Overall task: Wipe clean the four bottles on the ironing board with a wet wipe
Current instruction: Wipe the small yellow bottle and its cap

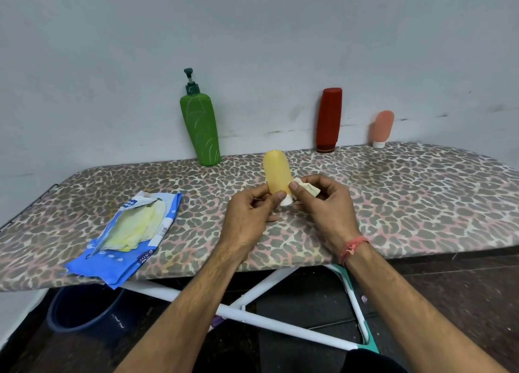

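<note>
My left hand [247, 218] grips a small yellow bottle [276, 173] near its white cap, cap down, just above the ironing board [393, 192]. Pressed against the bottle's lower right side is a folded wet wipe [307, 188], pinched in my right hand [325, 207]. A tall green pump bottle [200, 128] stands at the back of the board against the wall. To its right a dark red bottle [329, 119] stands on its cap. Further right is a small pink bottle [382, 126], also cap down.
An open blue pack of wet wipes [126, 237] lies on the board's left front, overhanging the edge. Under the board are its white legs [261, 288] and a dark blue bucket [81, 308] on the floor. A grey wall [252, 35] runs behind the board.
</note>
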